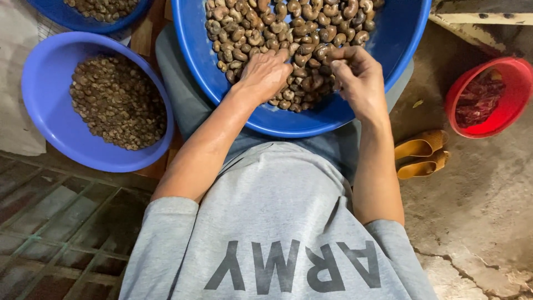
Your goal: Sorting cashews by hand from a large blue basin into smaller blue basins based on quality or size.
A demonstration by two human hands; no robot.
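Observation:
A large blue basin [400,39] rests on my lap, heaped with brown cashew nuts [277,28]. My left hand [265,73] lies palm down on the nuts at the near side of the heap, fingers bent over them. My right hand [358,75] is beside it, fingers pinched together around a single nut at the heap's edge. Whether the left hand grips any nut is hidden under the fingers.
A lighter blue bowl [39,100] of smaller, duller nuts sits at my left. Another blue bowl's rim [55,16] shows at top left. At right stand a red bowl [511,105] with dark red scraps and tan sandals [421,154] on cracked concrete.

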